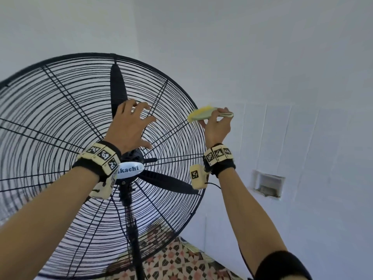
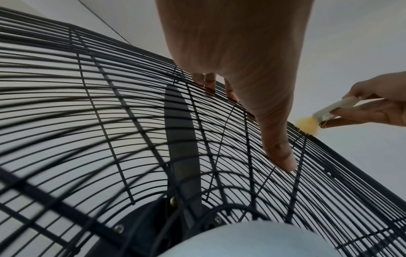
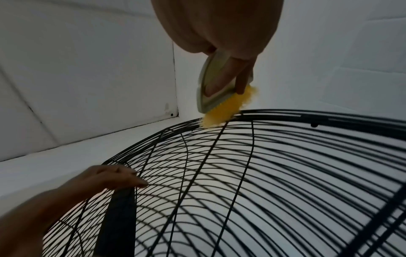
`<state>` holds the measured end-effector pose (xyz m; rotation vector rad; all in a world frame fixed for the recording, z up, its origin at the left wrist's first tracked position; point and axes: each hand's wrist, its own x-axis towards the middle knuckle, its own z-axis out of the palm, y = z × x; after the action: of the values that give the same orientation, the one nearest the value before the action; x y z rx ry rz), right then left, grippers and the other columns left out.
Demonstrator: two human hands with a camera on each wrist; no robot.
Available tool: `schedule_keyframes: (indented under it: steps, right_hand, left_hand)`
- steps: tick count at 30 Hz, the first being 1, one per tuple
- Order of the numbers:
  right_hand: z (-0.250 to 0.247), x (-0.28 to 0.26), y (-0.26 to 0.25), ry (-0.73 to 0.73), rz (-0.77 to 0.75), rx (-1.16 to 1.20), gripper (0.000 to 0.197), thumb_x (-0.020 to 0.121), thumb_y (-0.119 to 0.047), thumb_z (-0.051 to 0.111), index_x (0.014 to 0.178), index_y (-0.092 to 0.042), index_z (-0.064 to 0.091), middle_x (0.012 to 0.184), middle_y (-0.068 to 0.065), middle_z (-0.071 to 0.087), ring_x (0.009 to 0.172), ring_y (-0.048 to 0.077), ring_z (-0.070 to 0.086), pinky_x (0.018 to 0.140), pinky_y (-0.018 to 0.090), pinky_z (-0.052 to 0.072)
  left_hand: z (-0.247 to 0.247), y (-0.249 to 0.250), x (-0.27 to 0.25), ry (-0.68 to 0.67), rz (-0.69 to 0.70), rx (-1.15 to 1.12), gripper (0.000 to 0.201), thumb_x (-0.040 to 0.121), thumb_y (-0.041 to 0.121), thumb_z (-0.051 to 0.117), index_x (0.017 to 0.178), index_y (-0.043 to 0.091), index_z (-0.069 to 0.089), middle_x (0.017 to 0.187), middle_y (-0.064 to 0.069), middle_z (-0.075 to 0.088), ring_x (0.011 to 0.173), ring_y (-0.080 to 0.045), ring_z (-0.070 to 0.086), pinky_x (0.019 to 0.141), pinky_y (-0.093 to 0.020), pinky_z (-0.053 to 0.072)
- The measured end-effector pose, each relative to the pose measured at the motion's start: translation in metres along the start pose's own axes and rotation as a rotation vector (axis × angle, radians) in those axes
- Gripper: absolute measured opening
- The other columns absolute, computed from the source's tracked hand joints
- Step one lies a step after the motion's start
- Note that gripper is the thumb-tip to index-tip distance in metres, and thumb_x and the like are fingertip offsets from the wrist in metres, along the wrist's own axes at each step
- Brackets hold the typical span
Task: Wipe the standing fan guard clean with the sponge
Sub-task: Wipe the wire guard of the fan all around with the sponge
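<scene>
A large black wire fan guard [image 1: 60,122] fills the left of the head view, with black blades and a white hub badge [image 1: 130,170] behind it. My left hand [image 1: 133,122] rests spread on the guard above the hub, its fingertips [image 2: 283,160] pressing the wires. My right hand [image 1: 217,124] grips a pale green sponge-brush with yellow bristles [image 1: 201,113] at the guard's upper right rim. The yellow bristles [image 3: 222,111] touch the outer ring [image 3: 285,114]. The same tool [image 2: 325,111] shows to the right in the left wrist view.
White tiled walls [image 1: 282,77] stand close behind and to the right of the fan. A recessed wall box [image 1: 268,185] sits low on the right. The fan pole [image 1: 135,239] drops to a patterned tile floor [image 1: 177,259].
</scene>
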<state>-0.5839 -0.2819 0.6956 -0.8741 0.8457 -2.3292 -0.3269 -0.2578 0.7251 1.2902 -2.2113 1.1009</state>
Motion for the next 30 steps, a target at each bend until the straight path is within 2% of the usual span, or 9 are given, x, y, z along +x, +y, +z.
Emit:
schedule_keyframes:
  steps: [3, 6, 10, 12, 16, 20, 23, 25, 30]
  right_hand:
    - [0.002, -0.018, 0.007, -0.11, -0.027, -0.091, 0.026, 0.107, -0.015, 0.05, 0.132, -0.008, 0.05, 0.145, -0.002, 0.051, 0.1, 0.005, 0.066, 0.072, 0.044, 0.065]
    - [-0.004, -0.033, 0.017, -0.235, -0.075, -0.206, 0.026, 0.108, -0.021, 0.052, 0.132, -0.011, 0.053, 0.139, 0.002, 0.056, 0.11, 0.015, 0.067, 0.074, 0.04, 0.065]
    - [-0.006, -0.016, 0.008, -0.12, -0.097, -0.057, 0.016, 0.108, -0.025, 0.052, 0.122, -0.017, 0.049, 0.152, 0.008, 0.048, 0.107, 0.008, 0.067, 0.081, 0.035, 0.064]
    - [-0.004, -0.011, 0.009, -0.073, -0.088, -0.05, 0.011, 0.108, -0.026, 0.052, 0.116, -0.02, 0.048, 0.154, 0.01, 0.045, 0.117, 0.021, 0.066, 0.083, 0.036, 0.063]
    - [-0.009, -0.033, 0.023, -0.261, -0.072, -0.149, 0.023, 0.108, -0.025, 0.053, 0.128, -0.014, 0.05, 0.15, 0.007, 0.049, 0.122, 0.019, 0.062, 0.082, 0.03, 0.063]
    - [-0.026, -0.022, 0.014, -0.282, -0.116, -0.078, 0.024, 0.105, -0.02, 0.058, 0.125, -0.008, 0.053, 0.135, -0.012, 0.056, 0.113, 0.006, 0.066, 0.087, 0.044, 0.063]
    - [-0.027, -0.006, 0.005, -0.166, -0.12, -0.018, 0.009, 0.105, -0.02, 0.06, 0.11, -0.017, 0.053, 0.151, 0.005, 0.049, 0.124, 0.022, 0.062, 0.088, 0.045, 0.062]
    - [-0.023, -0.016, 0.012, -0.19, -0.123, -0.08, 0.009, 0.104, -0.021, 0.06, 0.108, -0.017, 0.053, 0.158, 0.007, 0.043, 0.119, 0.013, 0.062, 0.087, 0.043, 0.063]
    - [-0.025, -0.055, 0.022, -0.382, -0.123, -0.201, 0.023, 0.103, -0.018, 0.063, 0.115, -0.001, 0.054, 0.123, -0.022, 0.059, 0.1, -0.004, 0.069, 0.08, 0.044, 0.065]
  left_hand:
    - [0.002, -0.001, 0.001, 0.005, 0.001, 0.013, 0.091, 0.051, 0.066, 0.091, 0.129, 0.025, 0.067, 0.144, -0.012, 0.049, 0.132, -0.045, 0.038, 0.112, -0.06, 0.032]
    - [0.003, -0.002, 0.001, 0.003, -0.013, 0.021, 0.092, 0.052, 0.069, 0.089, 0.13, 0.026, 0.066, 0.146, -0.011, 0.048, 0.134, -0.044, 0.037, 0.113, -0.058, 0.032]
    - [0.004, -0.002, 0.002, 0.015, 0.01, 0.012, 0.093, 0.052, 0.07, 0.089, 0.131, 0.027, 0.066, 0.146, -0.011, 0.048, 0.133, -0.043, 0.037, 0.113, -0.059, 0.032]
    - [0.005, -0.002, 0.002, 0.017, 0.011, 0.012, 0.093, 0.052, 0.07, 0.089, 0.13, 0.026, 0.066, 0.146, -0.011, 0.048, 0.134, -0.043, 0.037, 0.113, -0.06, 0.031]
    - [0.006, -0.004, 0.001, 0.012, -0.001, 0.015, 0.092, 0.052, 0.068, 0.09, 0.129, 0.025, 0.067, 0.144, -0.012, 0.049, 0.133, -0.044, 0.037, 0.112, -0.06, 0.031]
    - [0.005, -0.001, 0.004, 0.005, -0.003, 0.023, 0.092, 0.052, 0.071, 0.088, 0.13, 0.027, 0.065, 0.145, -0.01, 0.047, 0.134, -0.042, 0.036, 0.113, -0.059, 0.031]
    - [0.005, 0.002, 0.005, 0.003, -0.002, 0.024, 0.092, 0.053, 0.07, 0.088, 0.131, 0.027, 0.066, 0.146, -0.009, 0.047, 0.135, -0.042, 0.036, 0.113, -0.058, 0.03]
    - [0.004, 0.001, 0.004, -0.002, -0.01, 0.025, 0.091, 0.054, 0.069, 0.088, 0.131, 0.027, 0.065, 0.146, -0.009, 0.046, 0.135, -0.041, 0.035, 0.114, -0.058, 0.03]
    - [0.005, 0.0, 0.004, -0.003, -0.018, 0.035, 0.091, 0.053, 0.069, 0.089, 0.13, 0.026, 0.065, 0.144, -0.009, 0.047, 0.134, -0.042, 0.036, 0.113, -0.058, 0.03]
